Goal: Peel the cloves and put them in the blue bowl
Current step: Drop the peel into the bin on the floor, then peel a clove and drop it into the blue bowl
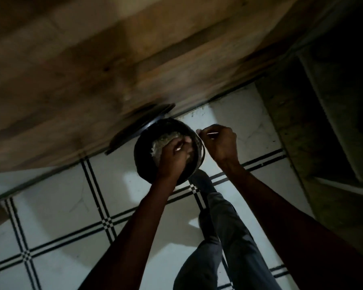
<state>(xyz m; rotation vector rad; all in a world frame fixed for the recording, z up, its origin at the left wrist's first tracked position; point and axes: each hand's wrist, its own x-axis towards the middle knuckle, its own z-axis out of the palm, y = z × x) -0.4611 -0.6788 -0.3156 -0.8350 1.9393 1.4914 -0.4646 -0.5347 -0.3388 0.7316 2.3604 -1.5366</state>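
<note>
- We look down at a dark bucket (170,151) on a tiled floor (61,206), just under a wooden counter (92,59) edge; a dark lid (143,126) leans at the bucket's 11 o'clock.
- Our left hand (173,155) reaches down into the bucket, fingers curled into a pale heap (161,143) inside it. Whether those fingers clamp on anything we cannot tell; the frame is dim and smeared.
- Our right hand (218,143) sits at the bucket's 3 o'clock, pinching its thin wire handle (201,143) at the rim, steadying it.
- The heap looks like papery skins or scraps rather than whole cloves, but we cannot be sure. No blue bowl shows anywhere in view, and no peeled clove can be picked out.
- The relation that counts: the heap lies right under the left fingertips, toward 10 o'clock from the wrist, so the left hand is the nearer one; the right is just beside it, outside the rim.
- We judge this a side step, fetching from or dumping into the bucket, with the peeling itself off screen.
- A trouser leg and foot (203,183) stand at the bucket's 5 o'clock.
</note>
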